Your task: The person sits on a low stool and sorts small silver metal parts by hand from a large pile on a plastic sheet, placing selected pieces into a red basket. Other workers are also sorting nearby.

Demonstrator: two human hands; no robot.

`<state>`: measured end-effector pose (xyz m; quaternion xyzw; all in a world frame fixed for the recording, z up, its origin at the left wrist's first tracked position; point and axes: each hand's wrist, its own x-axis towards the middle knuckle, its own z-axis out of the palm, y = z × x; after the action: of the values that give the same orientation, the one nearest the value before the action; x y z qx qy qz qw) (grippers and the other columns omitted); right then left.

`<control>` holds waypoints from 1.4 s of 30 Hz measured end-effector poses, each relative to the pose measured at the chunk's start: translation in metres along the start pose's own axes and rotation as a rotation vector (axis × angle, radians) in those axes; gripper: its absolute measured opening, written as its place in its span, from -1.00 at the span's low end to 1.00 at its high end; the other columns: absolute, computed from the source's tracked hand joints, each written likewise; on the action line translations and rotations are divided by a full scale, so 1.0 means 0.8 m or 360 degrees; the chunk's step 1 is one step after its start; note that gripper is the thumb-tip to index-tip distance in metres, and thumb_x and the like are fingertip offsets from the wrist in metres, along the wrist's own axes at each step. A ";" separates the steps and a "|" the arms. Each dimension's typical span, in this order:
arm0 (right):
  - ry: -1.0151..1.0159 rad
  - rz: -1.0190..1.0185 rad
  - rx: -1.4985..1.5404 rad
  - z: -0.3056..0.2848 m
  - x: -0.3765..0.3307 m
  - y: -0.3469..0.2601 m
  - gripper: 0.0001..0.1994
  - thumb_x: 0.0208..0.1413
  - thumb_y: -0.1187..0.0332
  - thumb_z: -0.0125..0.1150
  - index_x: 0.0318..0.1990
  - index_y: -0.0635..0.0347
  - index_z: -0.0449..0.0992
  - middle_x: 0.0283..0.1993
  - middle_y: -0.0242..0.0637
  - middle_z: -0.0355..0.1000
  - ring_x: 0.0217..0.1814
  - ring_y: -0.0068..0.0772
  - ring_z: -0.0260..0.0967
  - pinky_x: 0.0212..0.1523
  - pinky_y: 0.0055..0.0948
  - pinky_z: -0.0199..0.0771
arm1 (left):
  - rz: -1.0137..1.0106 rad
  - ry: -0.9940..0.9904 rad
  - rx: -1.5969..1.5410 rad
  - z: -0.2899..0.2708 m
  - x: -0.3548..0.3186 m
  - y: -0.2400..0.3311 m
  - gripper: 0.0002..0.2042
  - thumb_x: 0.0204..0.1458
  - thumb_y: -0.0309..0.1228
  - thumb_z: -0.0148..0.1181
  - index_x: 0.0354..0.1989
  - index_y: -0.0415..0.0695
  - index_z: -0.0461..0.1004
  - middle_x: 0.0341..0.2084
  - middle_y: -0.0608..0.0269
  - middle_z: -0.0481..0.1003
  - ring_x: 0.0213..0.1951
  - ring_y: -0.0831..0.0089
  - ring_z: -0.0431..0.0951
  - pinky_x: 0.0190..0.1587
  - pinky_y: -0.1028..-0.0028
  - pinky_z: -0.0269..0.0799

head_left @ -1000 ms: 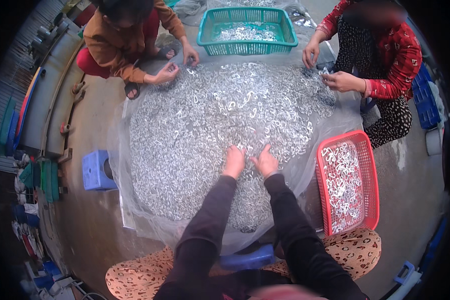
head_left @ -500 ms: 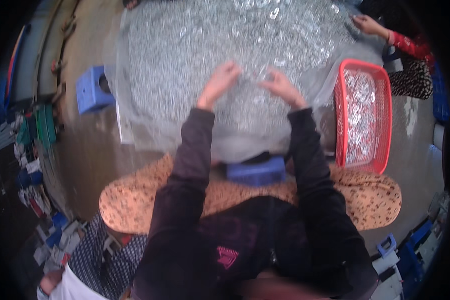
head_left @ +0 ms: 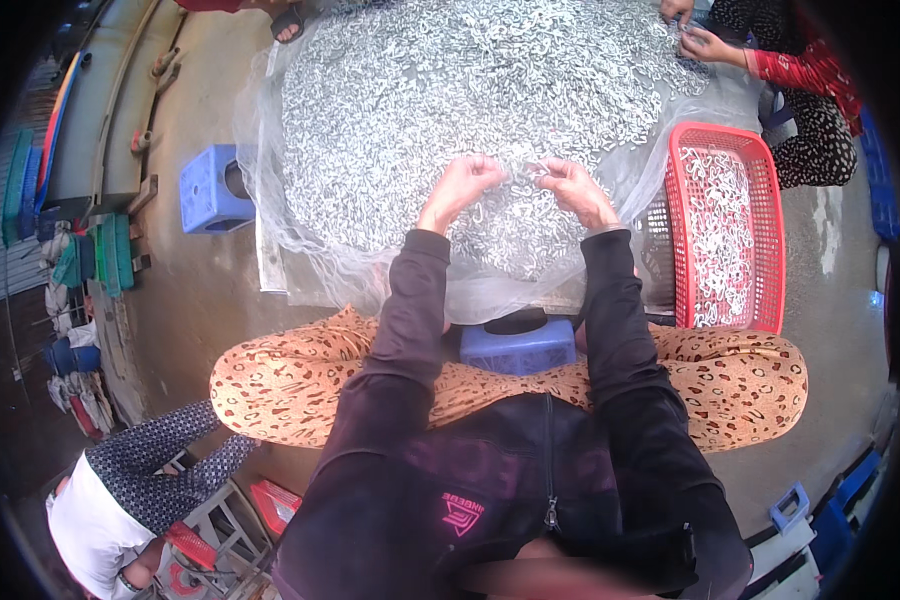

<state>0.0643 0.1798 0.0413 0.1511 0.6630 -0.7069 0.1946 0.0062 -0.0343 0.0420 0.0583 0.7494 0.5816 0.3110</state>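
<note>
The left hand [head_left: 467, 183] and right hand [head_left: 576, 188] are close together over small white pieces [head_left: 470, 105]; whether their grip is closed, I cannot tell.

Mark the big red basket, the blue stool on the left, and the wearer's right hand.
Red basket [head_left: 767, 230]: head view, right side wall.
Blue stool [head_left: 205, 194]: head view, side panel.
Right hand [head_left: 576, 192]: head view, back of hand.

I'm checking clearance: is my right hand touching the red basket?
Apart. The head view shows a plain gap, with pale netting between your right hand and the red basket.
</note>
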 end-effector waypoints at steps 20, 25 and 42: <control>0.0309 -0.0388 -0.0603 0.003 0.022 0.007 -0.78 -0.08 0.32 0.25 -0.32 0.30 0.60 -0.42 -0.28 0.55 -0.31 -0.57 0.45 -0.24 -0.56 0.36 | 0.0274 0.0214 0.0441 -0.012 -0.002 0.001 -0.80 -0.06 -0.37 0.16 -0.35 -0.25 0.55 -0.44 0.26 0.55 -0.37 0.58 0.47 -0.28 0.56 0.36; 0.0185 -0.1205 -0.0895 0.000 0.013 0.034 -0.77 0.10 0.30 0.00 -0.27 0.16 0.58 -0.22 -0.30 0.47 -0.05 -0.32 0.34 -0.01 -0.35 0.30 | 0.0429 0.0194 0.0498 -0.018 -0.051 0.020 -0.61 0.10 -0.16 0.04 -0.07 -0.23 0.46 -0.19 0.19 0.45 -0.23 0.48 0.39 -0.16 0.54 0.27; 0.0292 -0.1220 -0.0571 -0.021 0.061 0.063 -0.80 -0.04 0.33 0.13 -0.27 0.21 0.55 -0.43 -0.32 0.50 -0.40 -0.45 0.44 -0.42 -0.41 0.39 | -0.0017 0.0177 0.0333 0.001 0.000 0.015 -0.72 0.09 -0.27 0.05 -0.16 -0.23 0.45 -0.39 0.28 0.46 -0.32 0.51 0.40 -0.25 0.50 0.30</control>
<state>0.0442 0.1907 -0.0271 -0.0802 0.7980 -0.5854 -0.1186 0.0036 -0.0298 0.0525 0.0540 0.8225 0.5007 0.2643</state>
